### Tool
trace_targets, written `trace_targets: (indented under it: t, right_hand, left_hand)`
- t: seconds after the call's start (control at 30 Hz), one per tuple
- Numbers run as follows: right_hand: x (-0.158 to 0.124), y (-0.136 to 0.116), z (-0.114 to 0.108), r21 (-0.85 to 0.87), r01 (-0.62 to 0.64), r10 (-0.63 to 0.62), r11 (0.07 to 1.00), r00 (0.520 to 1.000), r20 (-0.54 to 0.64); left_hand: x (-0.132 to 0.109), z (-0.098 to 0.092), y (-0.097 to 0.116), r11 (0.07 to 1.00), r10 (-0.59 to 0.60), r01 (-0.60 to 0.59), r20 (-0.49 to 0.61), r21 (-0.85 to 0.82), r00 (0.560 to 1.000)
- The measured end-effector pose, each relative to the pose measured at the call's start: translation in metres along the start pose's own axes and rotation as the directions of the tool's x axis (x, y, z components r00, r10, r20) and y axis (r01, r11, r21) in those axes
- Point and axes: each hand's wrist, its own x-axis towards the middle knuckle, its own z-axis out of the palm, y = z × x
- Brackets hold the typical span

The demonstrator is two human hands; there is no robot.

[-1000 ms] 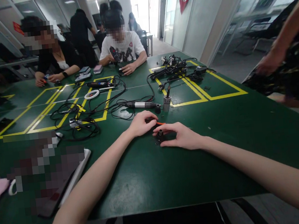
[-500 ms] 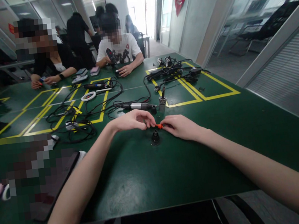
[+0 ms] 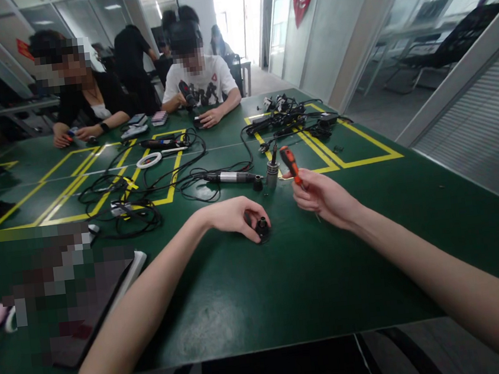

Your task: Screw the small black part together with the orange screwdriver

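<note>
My left hand [image 3: 239,215] rests on the table with thumb and fingers curled around a small black round part [image 3: 262,226], which has a narrow collar on top. In my right hand [image 3: 321,194], raised just to the right of it, is a screwdriver [image 3: 290,165] with an orange and black handle. Its handle points up and its thin shaft points down past my fingers. Beyond both hands stands a silver cylinder [image 3: 272,174] with a dark rod rising from it. Beside that cylinder are a small black cap [image 3: 257,182] and a black and silver handheld power tool [image 3: 233,177] lying on its side.
Cables [image 3: 146,218] lie tangled at the left, near a white ring [image 3: 149,160]. Black adapters and cords [image 3: 289,117] are heaped at the far right. A dark flat device [image 3: 96,304] lies by my left forearm. Two people [image 3: 202,79] sit across the green table [image 3: 332,297].
My right hand has moved right and lifted, with the screwdriver now upright in it. My left hand has come down and closed around the black round part.
</note>
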Motion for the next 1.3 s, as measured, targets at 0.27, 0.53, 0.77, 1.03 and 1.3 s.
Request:
trace_targets:
  t: [0.27, 0.53, 0.77, 1.03, 1.3]
  right_hand:
    - [-0.008, -0.013, 0.017, 0.202, 0.223, -0.200, 0.954, 0.972, -0.127]
    - [-0.009, -0.005, 0.027, 0.276, 0.182, -0.163, 0.944, 0.983, -0.089]
    - [-0.011, -0.006, 0.029, 0.197, 0.261, -0.234, 0.945, 0.961, -0.149]
    - [-0.014, 0.004, 0.028, 0.058, 0.202, -0.197, 0.978, 0.977, -0.080]
    - [-0.014, 0.005, 0.030, 0.060, 0.183, -0.179, 0.981, 0.981, -0.075]
  left_hand:
    - [0.003, 0.001, -0.010, 0.990, -0.010, 0.011, 0.011, -0.143, 1.000]
    - [0.005, -0.001, -0.017, 0.988, 0.016, -0.011, 0.035, -0.154, 0.999]
    - [0.005, 0.000, -0.015, 0.979, -0.001, -0.002, -0.014, -0.204, 1.000]
    - [0.004, -0.002, -0.013, 0.980, -0.014, 0.016, 0.012, -0.199, 1.000]
    - [0.003, 0.000, -0.013, 0.983, -0.046, 0.044, -0.006, -0.180, 0.999]
